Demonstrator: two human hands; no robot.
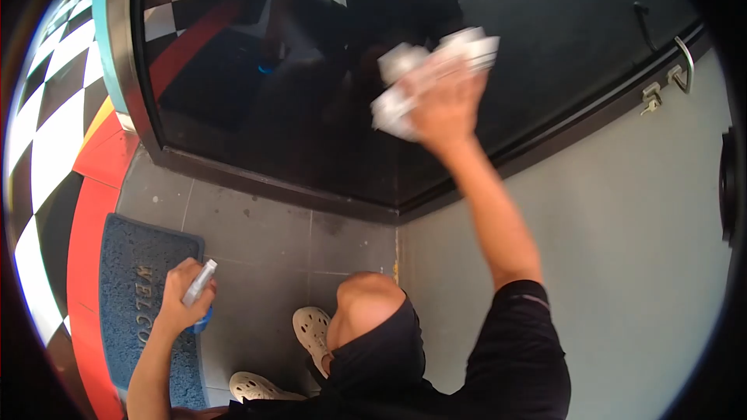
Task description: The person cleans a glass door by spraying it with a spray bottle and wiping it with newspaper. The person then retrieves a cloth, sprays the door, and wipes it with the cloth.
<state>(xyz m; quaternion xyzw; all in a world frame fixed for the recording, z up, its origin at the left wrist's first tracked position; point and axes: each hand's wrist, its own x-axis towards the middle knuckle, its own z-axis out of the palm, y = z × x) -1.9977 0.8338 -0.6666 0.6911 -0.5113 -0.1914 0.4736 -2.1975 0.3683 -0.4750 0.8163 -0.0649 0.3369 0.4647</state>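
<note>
The right hand (445, 105) is raised at arm's length and pressed flat against the dark glass door (311, 93), its fingers spread over a crumpled wad of white paper towel (424, 70) that it pins to the pane; the towel bunches out above and to the left of the knuckles. The left hand (183, 299) hangs low at the person's side, fingers curled tight around a spray bottle (200, 288), gripping its body with the clear trigger head poking up past the thumb and a bit of blue showing below the palm. How much liquid the bottle holds cannot be told, since the hand covers it. In the glass a dim reflection of the person shows behind the towel. The door sits in a dark metal frame (257, 179), and to the right, on the frame's edge, a metal pull handle (685, 62) stands just beside a lock with a key (650, 97) in it. Below the left hand lies a blue welcome mat (136, 280) on grey floor tiles (264, 241), bordered on the left by red and black-and-white checkered flooring (47, 148). The person's pale clogs (311, 330) stand on the tiles near a grey wall (638, 264).
</note>
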